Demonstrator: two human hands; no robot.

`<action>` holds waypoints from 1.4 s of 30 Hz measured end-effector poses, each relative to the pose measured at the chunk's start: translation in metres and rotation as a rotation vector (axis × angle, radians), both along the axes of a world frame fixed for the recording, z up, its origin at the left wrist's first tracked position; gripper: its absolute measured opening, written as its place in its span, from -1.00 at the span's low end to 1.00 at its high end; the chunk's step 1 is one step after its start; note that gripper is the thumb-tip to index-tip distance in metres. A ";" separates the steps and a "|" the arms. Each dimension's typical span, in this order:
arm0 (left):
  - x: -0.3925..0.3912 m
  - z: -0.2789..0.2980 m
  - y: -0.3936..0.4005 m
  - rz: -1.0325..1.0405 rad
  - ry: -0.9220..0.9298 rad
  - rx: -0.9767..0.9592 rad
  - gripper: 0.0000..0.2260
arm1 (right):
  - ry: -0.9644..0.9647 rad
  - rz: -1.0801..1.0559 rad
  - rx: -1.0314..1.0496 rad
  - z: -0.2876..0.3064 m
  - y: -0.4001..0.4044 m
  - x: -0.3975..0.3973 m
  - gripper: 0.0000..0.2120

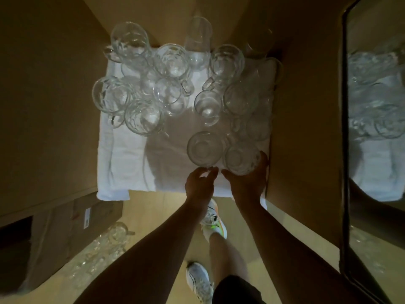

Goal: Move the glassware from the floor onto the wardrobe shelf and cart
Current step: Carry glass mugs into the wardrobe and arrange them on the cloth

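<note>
Glass crowds the scene from the left side on: a loose cluster of glassware on the floor [105,249] glints beside a flat cardboard box [72,218] at the lower left. Higher up, a white towel [122,163] covers the wardrobe shelf [295,128], and clear mugs [142,116] and tumblers stand upright and close together over its far half, several touching. Nearer the shelf's front edge stands a wide glass [205,149], and the left hand [199,183] reaches up to it with fingers loosely curled, the fingertips at its near rim; whether they pinch it I cannot tell. Just beside it to the right, a second glass [241,160] sits on the towel with the right hand [249,181] cupped round its near and right side. White trainers [213,218] show below the forearms. Along the right edge a dark-framed mirror [372,106] reflects the towel and glasses.
</note>
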State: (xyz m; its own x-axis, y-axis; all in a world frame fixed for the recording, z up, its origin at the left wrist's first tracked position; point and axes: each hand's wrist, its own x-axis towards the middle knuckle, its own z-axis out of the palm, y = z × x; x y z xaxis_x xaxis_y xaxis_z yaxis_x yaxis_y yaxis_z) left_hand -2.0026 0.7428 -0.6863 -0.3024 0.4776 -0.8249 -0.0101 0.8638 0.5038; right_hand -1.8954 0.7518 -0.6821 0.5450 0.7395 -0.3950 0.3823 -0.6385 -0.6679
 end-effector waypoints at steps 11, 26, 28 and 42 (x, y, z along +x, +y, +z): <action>-0.048 0.037 -0.025 -0.002 -0.050 0.019 -0.93 | 0.027 -0.031 -0.103 0.031 -0.031 0.004 0.06; -0.165 0.265 -0.104 0.040 0.055 0.343 -0.74 | 0.105 0.077 0.284 0.265 -0.118 -0.067 -0.07; -0.171 0.306 -0.117 -0.003 0.034 0.415 -0.75 | 0.117 0.071 0.368 0.305 -0.139 -0.071 -0.13; -0.134 0.462 -0.203 -0.165 -0.089 0.640 -0.84 | 0.065 -0.064 0.744 0.475 -0.271 -0.028 -0.34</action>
